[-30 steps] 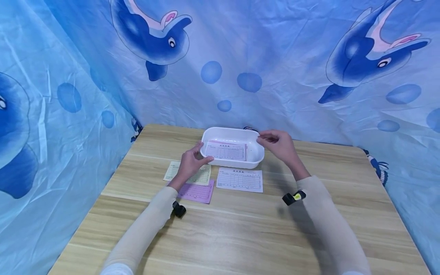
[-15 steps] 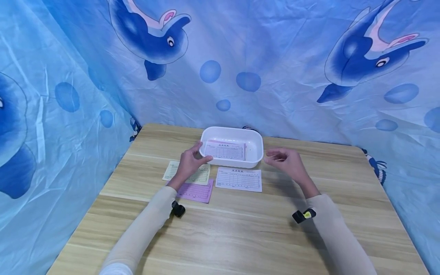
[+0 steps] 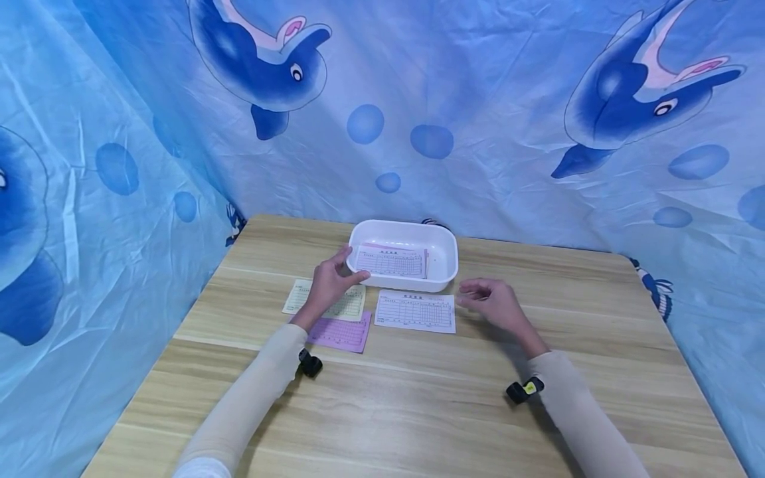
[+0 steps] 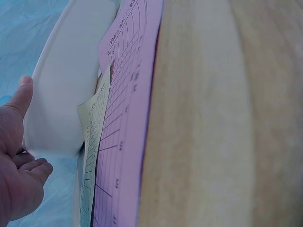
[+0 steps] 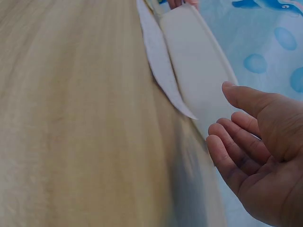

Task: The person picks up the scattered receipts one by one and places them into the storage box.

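A: What does the left hand (image 3: pixel 331 284) have?

B: Its grip holds the left end of a white, round-cornered plastic tray (image 3: pixel 445 267), thumb at the near rim, fingers at the end wall.

A: And the right hand (image 3: pixel 491 302)?

B: Its grip is loose and holds nothing, the fingers gently bent and the thumb apart from them, just off the tray's near right corner.

A: Where does the tray stand?

B: Near the back edge of the wood-grain tabletop (image 3: pixel 394 411). Inside, towards its left, lies a white printed paper form (image 3: pixel 391 264), with the edge of a pink paper sheet (image 3: pixel 380 246) showing from under it.

A: What's in front?

B: A second white printed form (image 3: pixel 415 312) lies flat just before the tray, its right end beside the right fingertips. Left of it, a pale yellow-green printed form (image 3: pixel 299 297) overlaps a purple printed form (image 3: pixel 343 334); the left hand and wrist partly cover both.

A: Further out?

B: Each cream sleeve carries a small black wrist device. Beyond the tabletop hangs blue fabric (image 3: pixel 478 79) printed with dolphins and round spots.
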The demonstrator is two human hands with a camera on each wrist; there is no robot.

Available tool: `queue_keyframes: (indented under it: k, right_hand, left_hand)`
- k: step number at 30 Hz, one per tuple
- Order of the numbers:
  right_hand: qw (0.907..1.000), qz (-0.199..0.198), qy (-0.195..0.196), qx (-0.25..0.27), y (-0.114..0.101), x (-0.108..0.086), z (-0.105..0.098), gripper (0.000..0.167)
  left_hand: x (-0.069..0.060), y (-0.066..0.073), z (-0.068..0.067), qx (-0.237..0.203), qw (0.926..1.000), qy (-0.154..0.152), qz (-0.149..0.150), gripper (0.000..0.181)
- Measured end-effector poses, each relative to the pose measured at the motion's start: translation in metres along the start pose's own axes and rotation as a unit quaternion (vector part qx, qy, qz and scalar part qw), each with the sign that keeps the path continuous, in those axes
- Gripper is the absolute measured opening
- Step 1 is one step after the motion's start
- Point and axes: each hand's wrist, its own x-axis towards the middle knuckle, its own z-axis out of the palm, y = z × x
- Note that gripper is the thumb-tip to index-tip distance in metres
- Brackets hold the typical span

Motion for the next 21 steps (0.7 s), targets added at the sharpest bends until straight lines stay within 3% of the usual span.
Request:
queue_keyframes:
  k: [21]
  right_hand:
    - [0.9987,-0.006,-0.017,-0.047,0.008,0.005,0.017,0.038]
  left_hand:
    - [0.000,0.001,0.000,0.016,0.9999,0.002,-0.004,0.089]
